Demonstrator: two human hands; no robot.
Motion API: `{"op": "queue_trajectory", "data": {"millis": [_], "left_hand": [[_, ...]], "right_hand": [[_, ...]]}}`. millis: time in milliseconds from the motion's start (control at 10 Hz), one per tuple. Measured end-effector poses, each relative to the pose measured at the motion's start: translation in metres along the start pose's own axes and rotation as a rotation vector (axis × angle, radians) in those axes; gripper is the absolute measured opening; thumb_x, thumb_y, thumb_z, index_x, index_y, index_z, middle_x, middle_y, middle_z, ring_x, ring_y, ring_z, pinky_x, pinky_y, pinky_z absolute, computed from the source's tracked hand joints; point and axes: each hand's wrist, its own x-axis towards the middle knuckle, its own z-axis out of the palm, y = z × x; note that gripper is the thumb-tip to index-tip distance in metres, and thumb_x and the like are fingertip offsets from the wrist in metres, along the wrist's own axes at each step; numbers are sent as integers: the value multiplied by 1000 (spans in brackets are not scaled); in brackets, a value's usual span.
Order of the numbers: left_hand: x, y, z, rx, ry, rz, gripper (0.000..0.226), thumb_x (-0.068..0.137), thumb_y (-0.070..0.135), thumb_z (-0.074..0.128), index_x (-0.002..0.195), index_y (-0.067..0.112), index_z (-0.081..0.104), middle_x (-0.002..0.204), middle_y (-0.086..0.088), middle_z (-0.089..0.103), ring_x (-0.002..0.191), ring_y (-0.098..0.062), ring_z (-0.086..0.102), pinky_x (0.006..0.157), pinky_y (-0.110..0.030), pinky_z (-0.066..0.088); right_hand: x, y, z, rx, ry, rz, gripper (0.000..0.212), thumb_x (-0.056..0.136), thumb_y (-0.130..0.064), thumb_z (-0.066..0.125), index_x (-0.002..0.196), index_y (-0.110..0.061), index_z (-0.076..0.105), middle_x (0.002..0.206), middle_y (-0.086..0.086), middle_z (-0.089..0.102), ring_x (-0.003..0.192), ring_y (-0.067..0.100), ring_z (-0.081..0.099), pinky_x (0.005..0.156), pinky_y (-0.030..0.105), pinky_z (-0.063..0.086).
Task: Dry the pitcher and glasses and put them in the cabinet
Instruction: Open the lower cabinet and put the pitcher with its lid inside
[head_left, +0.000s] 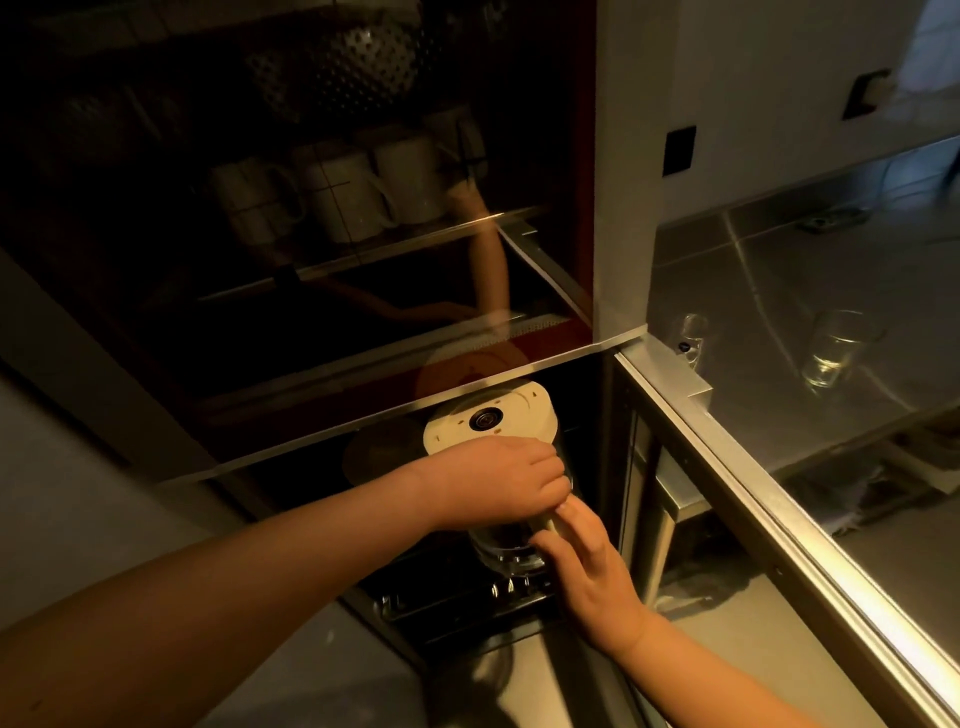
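A clear glass pitcher (501, 551) with a cream lid (493, 418) stands low inside the dark cabinet (519, 608), on its lower rack. My left hand (498, 480) is wrapped over the pitcher's upper body and handle side. Against the pitcher's right side my right hand (587, 561) lies with fingers spread, touching the cream handle. Two clear glasses stand on the steel counter to the right: a small mug-like glass (688, 335) by the cabinet's corner and a taller glass (836, 348) further right.
A dark glass cabinet door (260, 291) hangs above, reflecting my arms; behind it stand white mugs (353, 192). The steel counter (779, 291) has a raised front edge (753, 478) beside the cabinet opening. A metal rack (467, 597) lies under the pitcher.
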Motion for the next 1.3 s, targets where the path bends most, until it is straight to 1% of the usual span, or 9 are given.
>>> {"op": "queue_trajectory", "data": {"millis": [100, 400, 600, 700, 800, 900, 1000, 1100, 1300], "left_hand": [[5, -5, 6, 45, -15, 21, 29, 77, 9, 71, 105, 6, 63, 100, -9, 67, 93, -23, 63, 83, -33, 54], [18, -24, 26, 110, -73, 49, 22, 80, 19, 69, 100, 14, 64, 94, -1, 67, 87, -16, 62, 82, -27, 52], [26, -36, 34, 126, -87, 24, 27, 87, 16, 39, 98, 14, 64, 93, -1, 66, 86, -18, 62, 81, -28, 51], [33, -41, 37, 127, -82, 29, 29, 86, 15, 38, 101, 11, 64, 96, -3, 66, 89, -20, 62, 85, -31, 50], [34, -44, 44, 167, -84, 30, 18, 85, 17, 58, 102, 12, 63, 98, -3, 66, 92, -20, 61, 89, -32, 49], [33, -50, 47, 170, -60, -18, 20, 83, 16, 66, 102, 10, 62, 99, -6, 66, 94, -22, 61, 93, -35, 48], [32, -53, 47, 179, -34, -55, 18, 81, 14, 68, 98, 10, 63, 96, -6, 66, 93, -23, 63, 94, -37, 48], [29, -54, 46, 177, -34, -89, 23, 77, 15, 73, 99, 10, 65, 97, -6, 68, 98, -24, 63, 99, -37, 47], [25, -53, 49, 124, -81, -235, 41, 62, 18, 85, 99, 12, 69, 106, -8, 70, 110, -25, 63, 102, -38, 43]], "right_hand": [[7, -4, -13, 139, -232, 185, 38, 95, -43, 44, 125, -64, 34, 130, -45, 32, 124, -14, 32, 103, 10, 27], [-8, 29, 28, 133, -196, 227, 42, 89, -62, 36, 129, -63, 25, 137, -28, 40, 126, -9, 34, 103, 7, 26], [-2, 43, 38, 173, -198, 259, 45, 81, -72, 37, 124, -68, 26, 130, -46, 32, 121, -16, 36, 99, 4, 27], [-8, 52, 46, 215, -186, 290, 39, 94, -52, 36, 133, -50, 33, 138, -35, 30, 129, -9, 31, 105, 10, 27], [-5, 56, 51, 148, -155, 286, 41, 98, -44, 34, 138, -44, 28, 144, -28, 24, 133, -2, 29, 109, 27, 29], [5, 55, 44, 78, -97, 128, 41, 95, -16, 40, 135, -18, 31, 146, 2, 19, 139, 15, 22, 111, 29, 27], [4, 45, 34, 81, -117, 257, 57, 77, -14, 59, 128, -17, 35, 137, 12, 30, 127, 20, 36, 104, 32, 36], [1, 35, 32, 110, -99, 413, 49, 83, -25, 54, 128, -15, 36, 134, 8, 36, 122, 8, 38, 94, 28, 44], [12, 29, 41, 111, -123, 487, 52, 85, -24, 58, 132, -19, 36, 134, 4, 38, 114, 12, 49, 90, 22, 44]]}}
